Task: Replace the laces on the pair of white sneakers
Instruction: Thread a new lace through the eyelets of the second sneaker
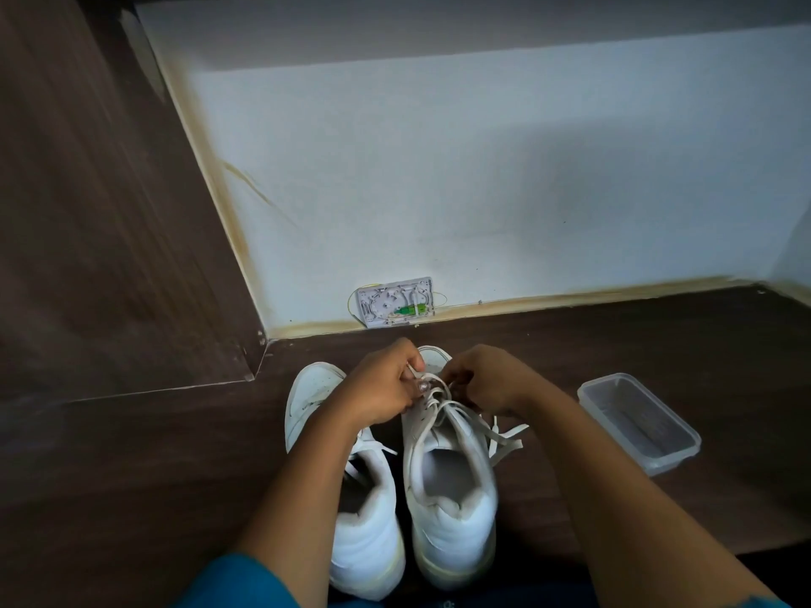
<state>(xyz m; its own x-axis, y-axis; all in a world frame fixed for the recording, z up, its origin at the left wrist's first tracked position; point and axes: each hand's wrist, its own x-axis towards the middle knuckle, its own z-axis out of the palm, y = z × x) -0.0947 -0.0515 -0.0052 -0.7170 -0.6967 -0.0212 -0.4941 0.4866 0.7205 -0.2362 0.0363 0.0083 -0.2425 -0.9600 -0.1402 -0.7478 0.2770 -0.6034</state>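
A teal-blue sleeve tops the bare left forearm.

Dim, cool indoor light leaves the white wall beyond the left grip and right grip as the brightest area, with a soft shadow edge crossing its top. The dark floor left of the left grip smears into blur. Wide-angle distortion bows the wall's base. The laces pinched in both grips read fairly sharp. The clear tub right of the right grip catches faint highlights.
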